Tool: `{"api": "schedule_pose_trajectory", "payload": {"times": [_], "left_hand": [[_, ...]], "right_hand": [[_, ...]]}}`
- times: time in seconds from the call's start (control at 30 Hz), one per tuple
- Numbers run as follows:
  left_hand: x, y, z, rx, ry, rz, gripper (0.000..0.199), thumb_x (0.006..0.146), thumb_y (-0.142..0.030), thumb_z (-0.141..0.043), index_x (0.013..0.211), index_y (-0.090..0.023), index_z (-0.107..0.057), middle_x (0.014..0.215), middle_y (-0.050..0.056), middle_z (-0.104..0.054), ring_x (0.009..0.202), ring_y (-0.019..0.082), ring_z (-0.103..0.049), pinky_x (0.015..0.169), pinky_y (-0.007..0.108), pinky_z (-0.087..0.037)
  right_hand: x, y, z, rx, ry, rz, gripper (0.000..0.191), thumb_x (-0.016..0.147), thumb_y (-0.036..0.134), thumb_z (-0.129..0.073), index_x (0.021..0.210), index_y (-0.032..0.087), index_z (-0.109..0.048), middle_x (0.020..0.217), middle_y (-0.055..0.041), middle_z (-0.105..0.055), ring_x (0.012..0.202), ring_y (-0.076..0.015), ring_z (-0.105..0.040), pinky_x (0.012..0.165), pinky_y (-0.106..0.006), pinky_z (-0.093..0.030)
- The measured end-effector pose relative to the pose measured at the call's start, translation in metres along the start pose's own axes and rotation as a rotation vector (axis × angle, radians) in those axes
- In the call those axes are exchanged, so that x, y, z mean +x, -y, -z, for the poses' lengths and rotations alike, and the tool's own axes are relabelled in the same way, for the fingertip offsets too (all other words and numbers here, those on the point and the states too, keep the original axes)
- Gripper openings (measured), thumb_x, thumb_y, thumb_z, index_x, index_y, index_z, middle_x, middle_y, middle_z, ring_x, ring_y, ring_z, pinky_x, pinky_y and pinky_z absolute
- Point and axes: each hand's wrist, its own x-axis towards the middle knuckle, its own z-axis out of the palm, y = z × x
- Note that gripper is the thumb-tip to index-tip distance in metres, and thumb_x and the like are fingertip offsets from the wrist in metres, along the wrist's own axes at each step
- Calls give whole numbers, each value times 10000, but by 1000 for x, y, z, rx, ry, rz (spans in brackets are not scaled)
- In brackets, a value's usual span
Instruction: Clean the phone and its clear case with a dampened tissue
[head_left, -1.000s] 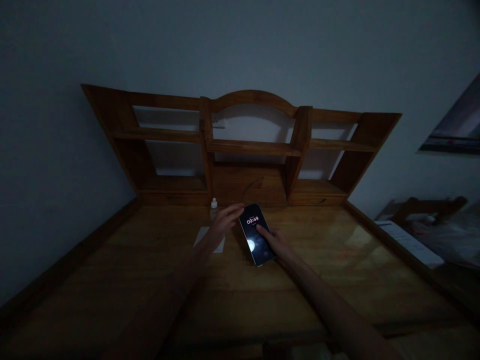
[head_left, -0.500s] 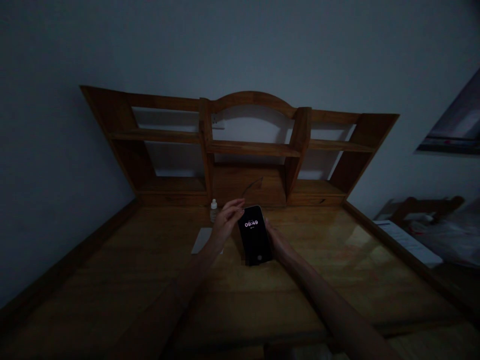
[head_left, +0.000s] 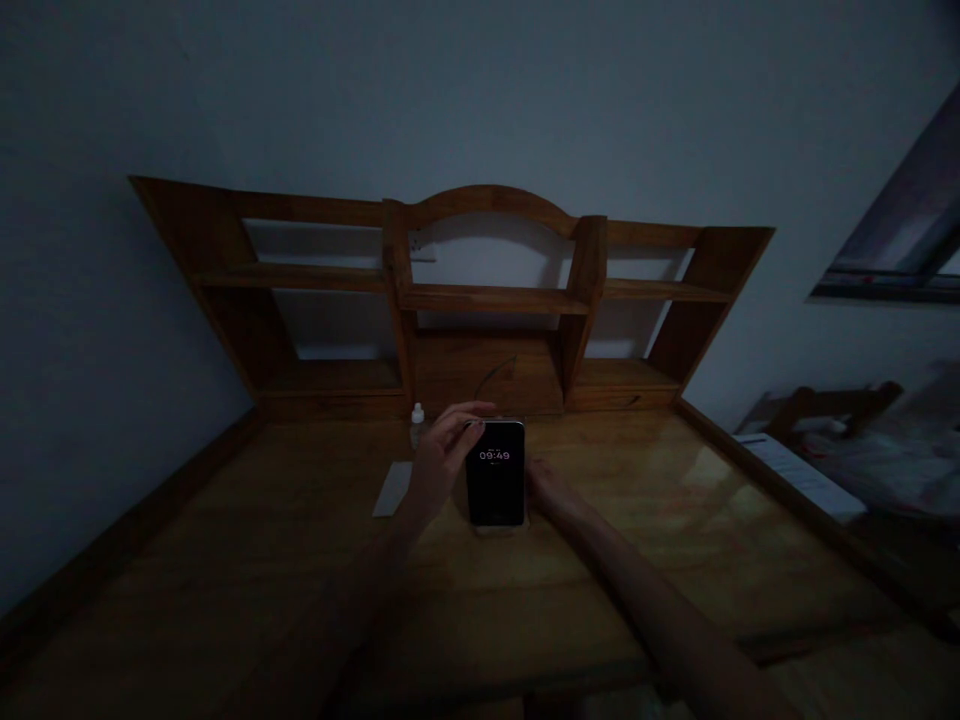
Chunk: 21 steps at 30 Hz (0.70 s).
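Note:
A black smartphone (head_left: pixel 495 473) lies on the wooden desktop (head_left: pixel 225 570), its lit lock screen reading 09:49. My left hand (head_left: pixel 450 455) arches over the phone's top left corner, with the fingertips at its upper edge. Against the phone's right edge rests my right hand (head_left: pixel 547 490), its fingers dim and partly hidden. The phone's underside is out of sight.
A small white dropper bottle (head_left: pixel 417 420) stands behind my left hand, and a pale card (head_left: pixel 393 489) lies left of it. A wooden shelf hutch (head_left: pixel 487 300) backs the desk. Papers (head_left: pixel 802 475) and a wooden chair back (head_left: pixel 825 405) sit beyond the right edge.
The phone has turned clockwise from a slant to square with the desk. My hands have stayed at its edges, and the whole view has shifted slightly.

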Motion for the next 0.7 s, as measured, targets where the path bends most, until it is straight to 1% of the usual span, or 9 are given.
{"api": "schedule_pose_trajectory", "payload": {"times": [0.1, 0.2, 0.27, 0.33, 0.4, 0.5, 0.6, 0.7], "left_hand": [[1, -1, 5, 19, -67, 39, 200, 857, -347, -586, 872, -185, -703, 1179, 75, -628, 1011, 203, -592, 811, 283, -458], [5, 5, 11, -81, -143, 184, 301, 839, -408, -596, 1018, -187, -693, 1068, 64, -662, 834, 161, -606, 681, 250, -461], [8, 12, 15, -169, -182, 293, 379, 810, -451, -618, 1064, -176, -675, 953, 53, -676, 754, 149, -601, 644, 247, -465], [10, 20, 17, -224, -231, 377, 403, 768, -479, -654, 1013, -159, -672, 857, 38, -670, 700, 141, -596, 628, 250, -471], [10, 28, 18, -243, -293, 446, 380, 722, -485, -697, 908, -155, -655, 770, 17, -646, 655, 134, -588, 613, 252, -470], [8, 41, 15, -259, -355, 532, 334, 685, -462, -731, 788, -172, -601, 694, -15, -607, 613, 123, -575, 605, 255, -465], [4, 52, 12, -264, -341, 601, 279, 706, -423, -717, 781, -183, -597, 721, -5, -624, 627, 128, -582, 614, 260, -469], [-1, 64, 9, -261, -295, 677, 220, 736, -395, -691, 785, -196, -610, 752, 25, -654, 674, 156, -609, 645, 285, -485]], "right_hand": [[1, -3, -2, 46, 66, -28, 605, 828, 700, -462, 800, 127, -654, 722, -70, -676, 602, -154, -615, 568, -262, -470], [1, 0, -2, 56, 120, -51, 593, 820, 690, -480, 822, 120, -646, 769, -100, -701, 631, -173, -661, 593, -283, -509], [1, 3, 3, 42, 125, -56, 551, 822, 664, -502, 853, 129, -627, 784, -110, -715, 624, -183, -679, 554, -269, -500], [0, 6, 11, 17, 95, -57, 481, 835, 619, -515, 894, 148, -590, 771, -104, -724, 599, -185, -686, 492, -238, -460], [-2, 9, 21, -15, 46, -62, 407, 859, 566, -501, 918, 167, -551, 734, -92, -726, 562, -181, -681, 451, -219, -415], [-4, 14, 38, -87, -12, -81, 319, 868, 483, -483, 874, 169, -542, 683, -98, -722, 508, -171, -657, 427, -219, -387], [-6, 16, 54, -179, -55, -79, 266, 849, 391, -459, 777, 161, -572, 632, -103, -708, 490, -168, -634, 438, -237, -403], [-5, 12, 65, -289, -137, -45, 223, 794, 298, -472, 650, 165, -578, 508, -67, -647, 416, -149, -565, 432, -242, -391]]}}
